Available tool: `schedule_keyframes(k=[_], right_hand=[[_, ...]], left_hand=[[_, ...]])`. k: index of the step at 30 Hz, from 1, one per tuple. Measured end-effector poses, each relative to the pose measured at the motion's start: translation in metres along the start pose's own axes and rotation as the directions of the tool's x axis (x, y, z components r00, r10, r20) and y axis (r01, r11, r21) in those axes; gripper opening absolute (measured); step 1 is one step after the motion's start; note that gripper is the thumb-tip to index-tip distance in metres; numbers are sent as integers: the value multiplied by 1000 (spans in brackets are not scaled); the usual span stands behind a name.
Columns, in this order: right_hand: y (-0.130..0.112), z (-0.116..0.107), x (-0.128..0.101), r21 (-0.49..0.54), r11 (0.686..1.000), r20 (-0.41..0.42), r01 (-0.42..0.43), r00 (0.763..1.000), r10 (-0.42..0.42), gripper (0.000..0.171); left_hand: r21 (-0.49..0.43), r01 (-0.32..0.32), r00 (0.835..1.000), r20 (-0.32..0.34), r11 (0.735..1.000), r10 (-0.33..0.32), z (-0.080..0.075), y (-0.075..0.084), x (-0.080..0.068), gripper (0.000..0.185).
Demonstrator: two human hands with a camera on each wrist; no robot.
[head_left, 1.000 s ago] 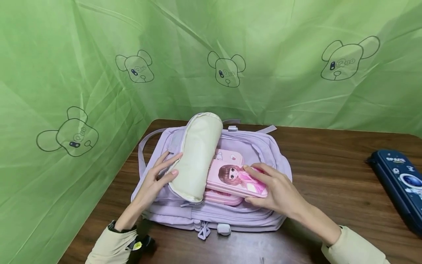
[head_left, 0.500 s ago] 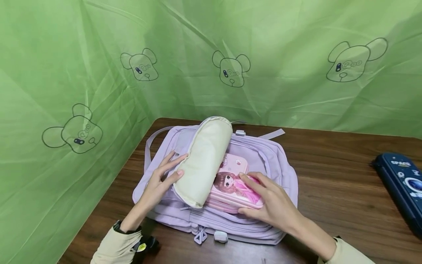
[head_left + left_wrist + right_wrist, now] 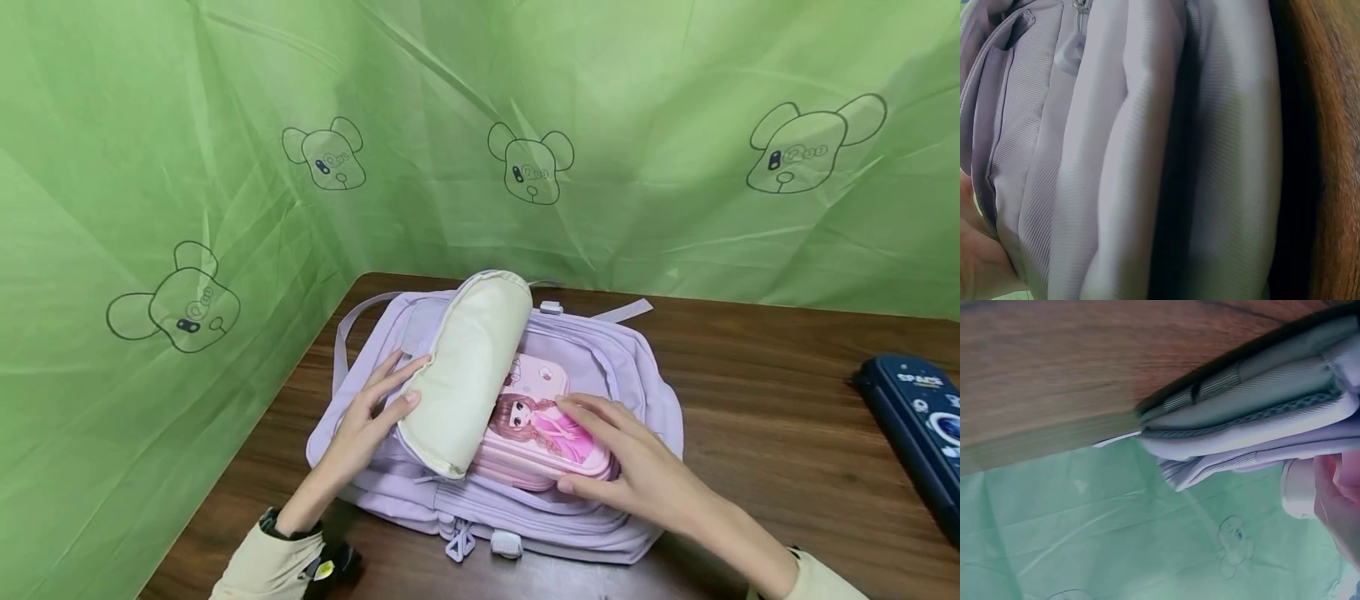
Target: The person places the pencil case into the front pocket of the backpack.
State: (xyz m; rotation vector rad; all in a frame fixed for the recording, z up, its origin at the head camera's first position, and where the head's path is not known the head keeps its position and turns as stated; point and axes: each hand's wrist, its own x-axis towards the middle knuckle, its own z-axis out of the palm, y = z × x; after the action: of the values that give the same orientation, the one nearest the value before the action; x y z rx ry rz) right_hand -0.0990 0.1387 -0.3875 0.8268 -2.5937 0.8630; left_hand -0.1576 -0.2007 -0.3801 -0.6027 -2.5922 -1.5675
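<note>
A pink pencil case with a long-haired doll printed on it lies on another pink pencil case, both in the opened front pocket of a lavender backpack. Their left ends are hidden under the pocket's folded flap with cream lining. My left hand holds that flap by its left edge, thumb on the lining. My right hand is loosely spread around the right end of the doll case, fingertips at its far edge and thumb at its near edge.
A dark blue pencil case with "SPACE" and an astronaut lies at the right on the wooden table. A green curtain with bear outlines hangs behind and left. A zipper pull hangs at the backpack's near side.
The doll pencil case has slid left and settled flatter on the lower case. My right hand has loosened and shifted right, showing more of its end. The left hand stays on the flap.
</note>
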Motion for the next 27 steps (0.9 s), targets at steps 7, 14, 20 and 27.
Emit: schedule_keyframes(k=[7, 14, 20, 27], right_hand=[[6, -13, -9, 56, 998, -80, -31, 996, 36, 69], [13, -12, -3, 143, 989, -78, 22, 997, -11, 68], [13, -9, 2, 181, 982, -67, 44, 997, -33, 68], [9, -2, 11, 207, 976, -68, 71, 996, -58, 67]], left_hand=[[35, -7, 1000, -2, 999, 7, 1, 0, 0, 41], [42, -26, 1000, -6, 999, 26, 0, 2, -3, 42], [45, -31, 999, -39, 998, 33, 2, 3, -4, 41], [29, -61, 996, -61, 998, 63, 3, 6, -5, 42]])
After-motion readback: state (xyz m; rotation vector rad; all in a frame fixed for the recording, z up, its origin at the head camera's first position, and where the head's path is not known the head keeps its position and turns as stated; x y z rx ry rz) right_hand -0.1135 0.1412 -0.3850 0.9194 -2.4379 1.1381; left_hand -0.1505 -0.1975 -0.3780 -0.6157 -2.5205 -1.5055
